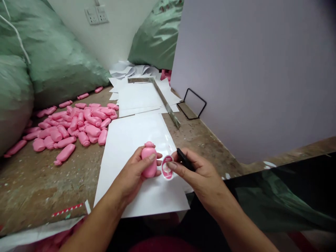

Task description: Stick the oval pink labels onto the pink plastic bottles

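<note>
My left hand (pixel 135 168) is closed around a small pink plastic bottle (pixel 149 164), held upright with its neck at the top. An oval pink-and-white label (pixel 166 170) is pinched at the fingertips of my right hand (pixel 203 175), just right of the bottle and apart from it. The same hand also keeps a black stick-like tool (pixel 186 160) in its curled fingers; its working end is hidden. Beneath both hands lies a white sheet of paper (pixel 131 136). No print shows on the visible side of the bottle.
Many pink bottles (pixel 78 122) lie heaped on the worn brown table (pixel 78 178) at left. Large green sacks (pixel 65 59) lean behind them. More white sheets (pixel 139 96) and an L-shaped strip (pixel 165 101) lie ahead. A black wire stand (pixel 195 103) sits by the grey panel (pixel 249 77).
</note>
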Demonstrator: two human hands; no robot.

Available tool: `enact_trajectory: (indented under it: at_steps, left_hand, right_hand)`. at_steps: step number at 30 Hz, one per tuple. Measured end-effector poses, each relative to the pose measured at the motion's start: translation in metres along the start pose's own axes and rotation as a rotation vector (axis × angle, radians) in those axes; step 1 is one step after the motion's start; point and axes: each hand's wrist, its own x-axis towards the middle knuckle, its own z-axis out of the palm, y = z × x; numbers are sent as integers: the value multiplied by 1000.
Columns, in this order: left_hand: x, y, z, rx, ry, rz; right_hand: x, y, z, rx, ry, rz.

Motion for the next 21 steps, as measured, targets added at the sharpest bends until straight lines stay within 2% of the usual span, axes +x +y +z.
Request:
enact_trajectory:
  at_steps: [4, 7, 21]
  left_hand:
    - [-20, -14, 13, -332, 60, -42]
    - [-25, -17, 17, -433, 127, -49]
    - [-26, -22, 19, -430, 106, 34]
  right_hand:
    - [-9, -4, 10, 104, -52, 103]
    - [-10, -4, 15, 101, -44, 158]
    - [-10, 0, 26, 119, -26, 130]
